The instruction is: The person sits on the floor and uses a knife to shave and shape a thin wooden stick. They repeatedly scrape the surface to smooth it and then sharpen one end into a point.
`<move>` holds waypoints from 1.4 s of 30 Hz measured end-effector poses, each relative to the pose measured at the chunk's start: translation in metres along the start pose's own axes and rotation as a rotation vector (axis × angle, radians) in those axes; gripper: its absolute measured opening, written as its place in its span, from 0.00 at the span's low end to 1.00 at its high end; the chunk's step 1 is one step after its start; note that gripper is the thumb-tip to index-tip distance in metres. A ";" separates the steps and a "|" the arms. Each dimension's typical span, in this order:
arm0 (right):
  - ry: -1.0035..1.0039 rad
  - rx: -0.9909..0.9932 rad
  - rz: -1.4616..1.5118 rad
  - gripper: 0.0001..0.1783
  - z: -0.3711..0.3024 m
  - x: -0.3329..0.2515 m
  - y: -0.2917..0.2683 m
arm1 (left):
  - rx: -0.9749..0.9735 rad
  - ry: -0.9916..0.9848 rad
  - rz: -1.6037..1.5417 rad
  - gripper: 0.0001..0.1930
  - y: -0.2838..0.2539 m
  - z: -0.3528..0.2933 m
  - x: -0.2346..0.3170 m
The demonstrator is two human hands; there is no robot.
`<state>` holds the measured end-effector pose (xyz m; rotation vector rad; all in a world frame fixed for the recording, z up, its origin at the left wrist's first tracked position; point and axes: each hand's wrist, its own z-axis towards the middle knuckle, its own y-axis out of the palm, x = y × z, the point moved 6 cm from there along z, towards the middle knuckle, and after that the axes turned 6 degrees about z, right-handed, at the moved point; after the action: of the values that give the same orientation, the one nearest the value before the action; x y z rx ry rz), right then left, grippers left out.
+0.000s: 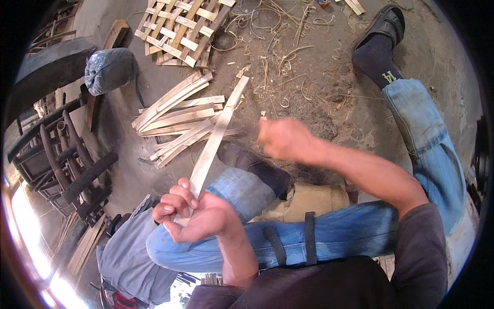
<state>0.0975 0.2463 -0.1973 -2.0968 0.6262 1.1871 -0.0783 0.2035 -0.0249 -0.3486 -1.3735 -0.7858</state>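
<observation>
A long pale wooden strip (220, 134) slants up and away from my left hand (198, 211), palm upward with its fingers curled round the strip's lower end. The strip's far end stands free above the floor. To the right of it, my right hand (285, 140) is closed in a fist and smeared by motion. Whatever that fist may hold is hidden. It is apart from the strip. On the floor beyond my left hand lies a loose pile of similar strips (177, 116). My jeans-clad leg (334, 232) lies bent across beneath both hands, with two dark straps around it.
A woven lattice of flat strips (180, 31) lies at the far left. Thin curled shavings (296, 46) litter the floor. Dark metal frames (67, 154) and a plastic-wrapped bundle (108, 71) stand at left. My other foot in a black sandal (381, 31) stretches far right.
</observation>
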 end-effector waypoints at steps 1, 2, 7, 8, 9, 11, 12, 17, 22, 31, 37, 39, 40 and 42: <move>0.087 0.015 -0.017 0.20 0.007 0.012 -0.011 | 0.003 0.012 -0.011 0.07 0.002 0.001 0.001; 0.076 0.027 -0.082 0.20 0.005 0.012 -0.014 | -0.022 0.014 -0.016 0.07 0.003 0.003 0.002; -0.049 -0.059 -0.006 0.18 -0.023 -0.031 -0.003 | -0.099 0.027 -0.039 0.07 0.000 -0.001 0.003; 0.003 -0.065 -0.034 0.17 -0.017 -0.017 -0.004 | -0.076 0.021 -0.025 0.07 -0.001 -0.003 0.004; 0.055 -0.052 -0.066 0.16 -0.010 -0.002 -0.011 | -0.066 0.018 -0.025 0.06 0.003 -0.003 0.007; -0.098 -0.018 -0.117 0.16 -0.006 -0.005 -0.004 | -0.037 0.030 -0.025 0.06 0.007 0.001 0.000; -0.179 0.019 -0.030 0.15 -0.016 -0.026 0.002 | -0.047 0.018 -0.012 0.06 -0.002 0.004 0.001; 0.039 0.033 -0.072 0.14 0.002 0.012 -0.015 | 0.046 -0.002 0.018 0.06 -0.002 0.007 0.000; -0.114 -0.041 -0.087 0.13 -0.006 -0.012 0.009 | 0.077 -0.005 0.009 0.08 -0.008 0.011 -0.003; -0.171 0.007 -0.109 0.16 -0.002 -0.010 0.012 | 0.085 -0.005 0.026 0.06 -0.012 0.008 -0.001; -0.073 0.056 -0.128 0.13 0.006 0.003 0.002 | 0.087 0.016 0.003 0.06 -0.003 0.014 -0.009; -0.187 0.046 -0.092 0.13 0.004 -0.001 0.014 | 0.089 0.000 0.020 0.06 -0.010 0.008 -0.001; 0.038 0.089 -0.203 0.12 0.022 0.051 0.007 | 0.064 -0.006 0.034 0.06 -0.003 0.005 -0.001; 0.171 0.170 -0.167 0.15 0.032 0.072 -0.021 | 0.117 -0.041 -0.006 0.06 -0.003 0.014 -0.003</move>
<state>0.1277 0.2767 -0.2663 -2.0741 0.5941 0.8394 -0.0905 0.2112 -0.0253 -0.2699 -1.4527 -0.7027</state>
